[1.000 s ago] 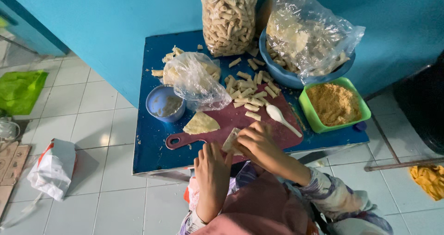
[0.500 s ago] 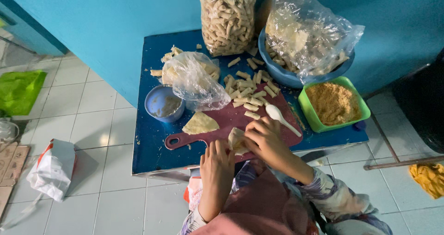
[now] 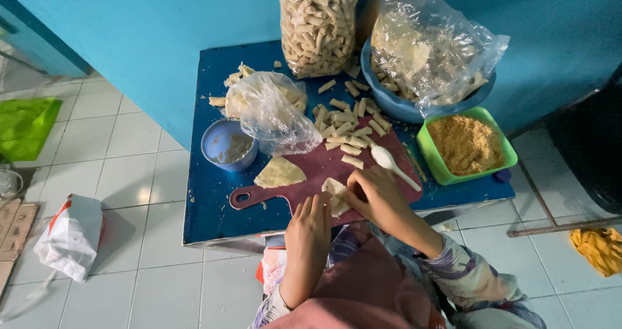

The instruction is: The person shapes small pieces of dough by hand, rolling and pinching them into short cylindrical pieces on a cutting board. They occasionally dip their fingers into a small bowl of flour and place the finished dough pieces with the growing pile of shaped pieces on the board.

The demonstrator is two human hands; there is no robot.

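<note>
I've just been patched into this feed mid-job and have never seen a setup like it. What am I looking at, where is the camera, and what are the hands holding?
There is no machine here: a person works with two bare hands, and the one camera sits on their head, looking straight down. The left hand and right hand meet on a pale wrapper piece, which lies on a dark red cutting board on a blue table. Whether they grip it or only press and fold it is hard to tell. Also on the board are a second triangular wrapper, a pile of small rolled pieces and a white spoon. Around it stand a small blue bowl, a green tray of brown crumbly filling, a crumpled clear bag, and behind, a tall bag of finished rolls and a bagged blue basin.
</note>
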